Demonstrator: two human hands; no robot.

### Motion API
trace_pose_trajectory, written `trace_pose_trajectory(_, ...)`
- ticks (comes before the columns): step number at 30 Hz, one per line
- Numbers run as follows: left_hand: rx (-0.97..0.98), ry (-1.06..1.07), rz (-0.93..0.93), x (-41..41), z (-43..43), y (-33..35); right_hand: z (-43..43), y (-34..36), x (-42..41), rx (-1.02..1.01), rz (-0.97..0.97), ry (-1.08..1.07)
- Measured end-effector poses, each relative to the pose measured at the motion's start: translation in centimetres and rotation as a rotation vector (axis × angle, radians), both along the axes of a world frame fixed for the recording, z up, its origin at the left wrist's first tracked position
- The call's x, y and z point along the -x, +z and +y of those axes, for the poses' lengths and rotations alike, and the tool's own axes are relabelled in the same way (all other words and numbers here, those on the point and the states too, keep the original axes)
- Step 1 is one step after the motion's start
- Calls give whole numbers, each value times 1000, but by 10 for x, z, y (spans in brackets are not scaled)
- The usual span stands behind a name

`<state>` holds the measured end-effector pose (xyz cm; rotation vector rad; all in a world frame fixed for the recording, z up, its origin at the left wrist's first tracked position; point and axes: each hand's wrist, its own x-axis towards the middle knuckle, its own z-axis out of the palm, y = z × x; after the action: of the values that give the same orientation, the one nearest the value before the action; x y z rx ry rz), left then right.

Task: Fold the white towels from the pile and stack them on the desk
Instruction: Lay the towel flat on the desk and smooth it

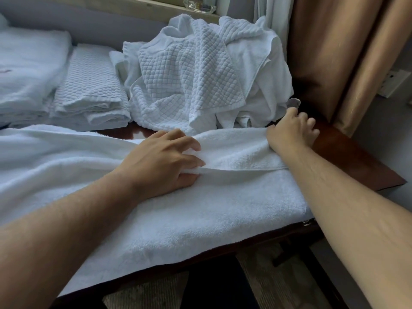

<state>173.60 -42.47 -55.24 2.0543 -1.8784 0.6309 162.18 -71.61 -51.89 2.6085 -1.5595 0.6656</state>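
Note:
A large white terry towel (200, 210) lies spread across the dark wooden desk (347, 161), its near part hanging over the front edge. My left hand (160, 161) rests on the towel's middle and pinches a folded hem between thumb and fingers. My right hand (292, 130) grips the towel's far right corner at the desk's right side. Behind them rises the pile of unfolded white towels (200, 72), waffle-textured on top. Folded towels are stacked at the back left: a waffle stack (89, 90) and a plain stack (26, 72).
A brown curtain (334, 54) hangs at the right, close to the pile. A wall socket (394, 83) sits beyond it. A shelf with a clear dish (200, 6) runs along the back. Carpeted floor (151, 293) shows below the desk's front edge.

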Motion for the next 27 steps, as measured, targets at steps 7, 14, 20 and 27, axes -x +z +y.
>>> trace_pose_trajectory(7,-9,18,36,2,1,1,53,-31,7,-347,284,195)
trace_pose_trajectory(14,23,159,7,4,4,4,60,-26,7,-303,236,208)
trace_pose_trajectory(20,-33,438,90,-17,57,7,117,-24,11,247,-146,667)
trace_pose_trajectory(27,19,761,152,-51,181,13,231,-4,-40,100,37,1171)
